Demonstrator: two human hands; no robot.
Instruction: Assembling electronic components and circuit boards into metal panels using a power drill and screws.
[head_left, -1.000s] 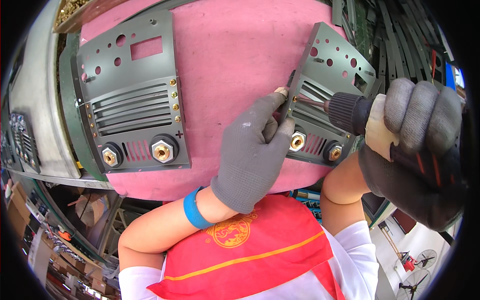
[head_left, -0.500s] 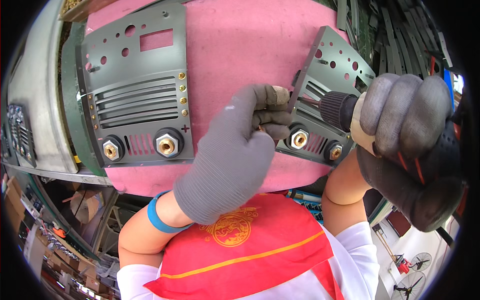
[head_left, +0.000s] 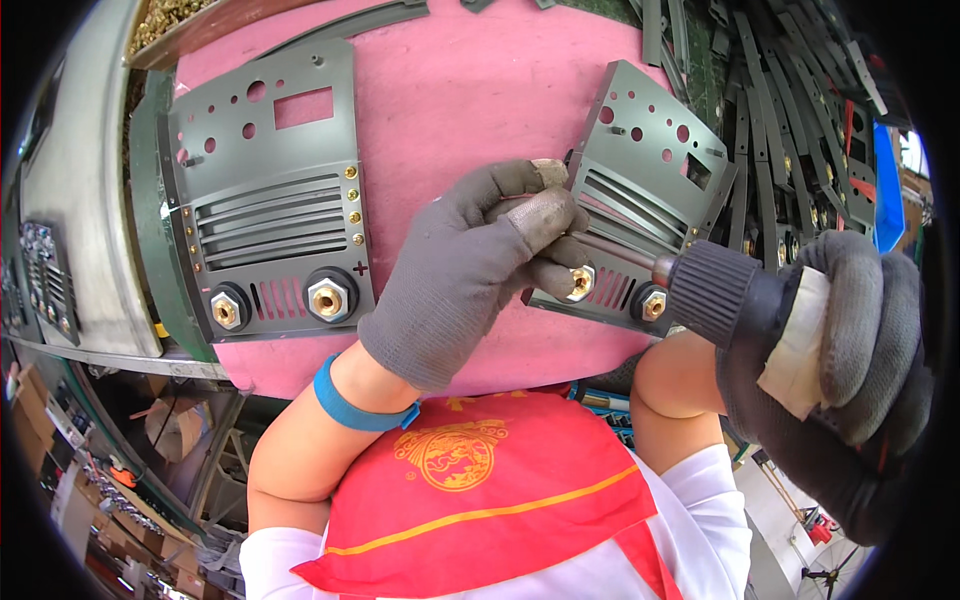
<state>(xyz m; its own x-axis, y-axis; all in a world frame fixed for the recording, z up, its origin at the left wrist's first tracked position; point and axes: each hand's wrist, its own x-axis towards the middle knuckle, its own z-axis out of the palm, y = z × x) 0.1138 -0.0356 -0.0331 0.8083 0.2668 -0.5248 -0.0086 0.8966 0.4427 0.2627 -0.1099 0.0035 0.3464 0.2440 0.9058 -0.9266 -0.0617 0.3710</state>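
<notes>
My left hand (head_left: 470,275) pinches the left edge of the right-hand grey panel (head_left: 645,190), fingers closed on it, steadying it on the pink tabletop (head_left: 460,100). My right hand (head_left: 850,370) is clenched round the powered screwdriver (head_left: 720,290), its bit laid across the panel's louvres. Fastening step, I judge (finished-looking panel (head_left: 270,200) lies far left); next calls for seating the bit squarely.

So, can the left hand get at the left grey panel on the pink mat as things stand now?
Probably yes. The left hand rests on the right panel, and the pink mat between it and the left panel shows nothing in the way.
</notes>
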